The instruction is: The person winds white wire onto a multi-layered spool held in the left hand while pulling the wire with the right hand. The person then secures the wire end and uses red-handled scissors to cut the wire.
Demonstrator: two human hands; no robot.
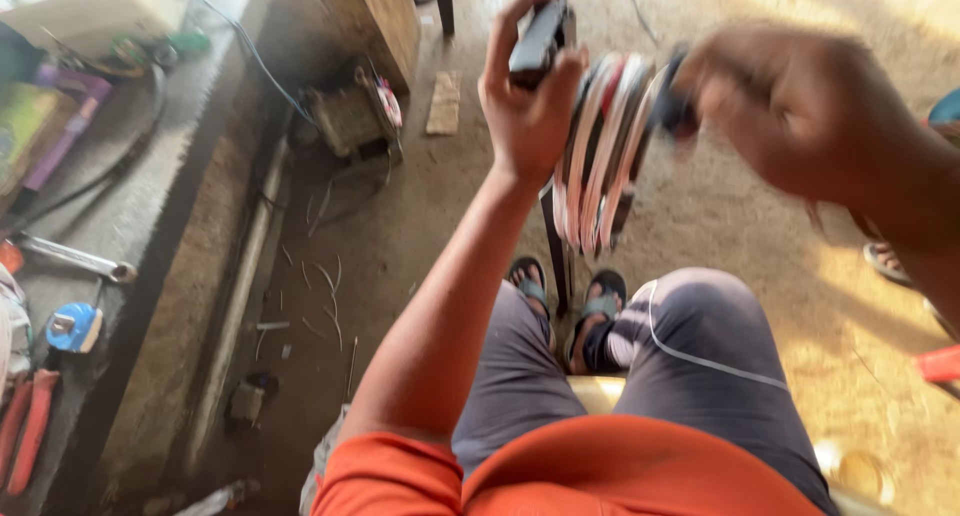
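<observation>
Wire coil held up between two hands

A dark tool (540, 41) is grasped by the left hand (525, 101); the coil (605, 146) is gripped by the blurred right hand (800, 106).

Warm sunlight from right; motion-blurred right hand (800, 106).

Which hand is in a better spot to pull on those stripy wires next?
Probably the right hand: it is already at the top of the wire bundle, touching it. The left hand is busy, its fingers wrapped round a dark tool.
</observation>
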